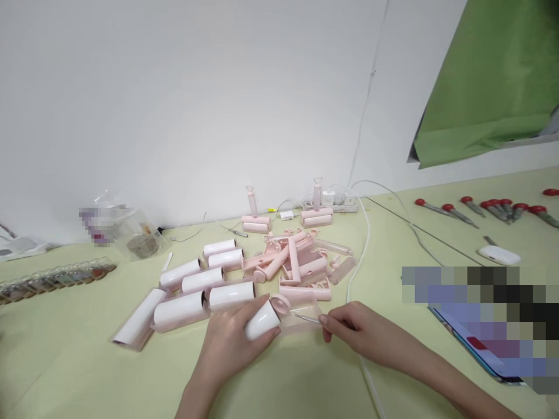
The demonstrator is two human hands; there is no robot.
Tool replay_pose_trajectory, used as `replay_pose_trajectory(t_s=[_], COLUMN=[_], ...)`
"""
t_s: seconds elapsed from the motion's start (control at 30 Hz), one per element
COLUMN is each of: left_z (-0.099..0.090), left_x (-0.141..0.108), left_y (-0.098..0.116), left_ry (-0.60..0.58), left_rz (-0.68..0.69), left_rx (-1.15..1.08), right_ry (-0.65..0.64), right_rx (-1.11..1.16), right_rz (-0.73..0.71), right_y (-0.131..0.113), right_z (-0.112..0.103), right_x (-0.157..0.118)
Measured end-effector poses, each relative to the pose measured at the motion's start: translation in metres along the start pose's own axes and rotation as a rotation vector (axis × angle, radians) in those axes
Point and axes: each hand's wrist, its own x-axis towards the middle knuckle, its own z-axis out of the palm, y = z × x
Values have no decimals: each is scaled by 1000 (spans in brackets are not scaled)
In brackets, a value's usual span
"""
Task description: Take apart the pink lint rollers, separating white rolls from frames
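Note:
My left hand (233, 329) is wrapped round a white lint roller refill (263, 321), tilted with its open end to the upper right. In my right hand (349, 323), thumb and fingers pinch a thin metal tool (305, 318), perhaps tweezers. Its tip reaches toward a pink round end cap (280, 304) beside the refill. A clear pinkish plastic cover (301, 326) lies under the tool. Several more white refills (180, 309) lie left of my left hand. Beyond both hands is a heap of pink lint roller parts (293, 261).
Two assembled pink lint rollers (256, 223) stand by a power strip (345, 208) at the wall. A white cable (365, 233) runs past my right hand. Red-ended tools (454, 214), a white case (499, 254) and a blurred-out phone-like device (480, 349) lie right; a plastic bag (131, 230) sits left.

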Motion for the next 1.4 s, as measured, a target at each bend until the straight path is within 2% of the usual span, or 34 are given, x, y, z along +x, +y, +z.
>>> replay_pose_trajectory(t_s=[0.13, 0.27, 0.47, 0.6, 0.77, 0.87, 0.97, 1.13, 1.2, 1.23, 1.33, 1.37, 1.4], left_z=[-2, -4, -2, 12, 25, 25, 24, 25, 24, 23, 16, 13, 10], left_x=[-1, 6, 33, 40, 33, 29, 28, 27, 26, 26, 29, 30, 31], left_y=[-2, 8, 36, 40, 35, 32, 34, 44, 44, 43, 33, 29, 27], left_ry=[14, 6, 10, 93, 187, 215, 154, -20, -23, 12, 212, 255, 249], left_rz=[-64, -151, -39, 51, 133, 156, 181, 174, 131, 104, 34, 24, 29], left_rx=[-61, -271, -679, -808, -756, -710, -668, -666, -681, -689, -712, -695, -653], right_ry=[45, 192, 407, 459, 295, 285, 188, -17, -39, -13, 218, 304, 361], right_rx=[120, 265, 515, 410, -11, -261, -353, -354, -295, -224, 142, 293, 422], right_rz=[-7, -197, -429, -576, -660, -689, -646, -494, -506, -519, -618, -678, -740], right_y=[-2, -18, -49, -66, -73, -73, -70, -65, -67, -69, -77, -78, -78], right_z=[-14, -35, -60, -63, -48, -40, -34, -31, -37, -42, -60, -65, -67], right_x=[-1, -5, 1, 8, 14, 15, 14, 10, 8, 6, -4, -10, -17])
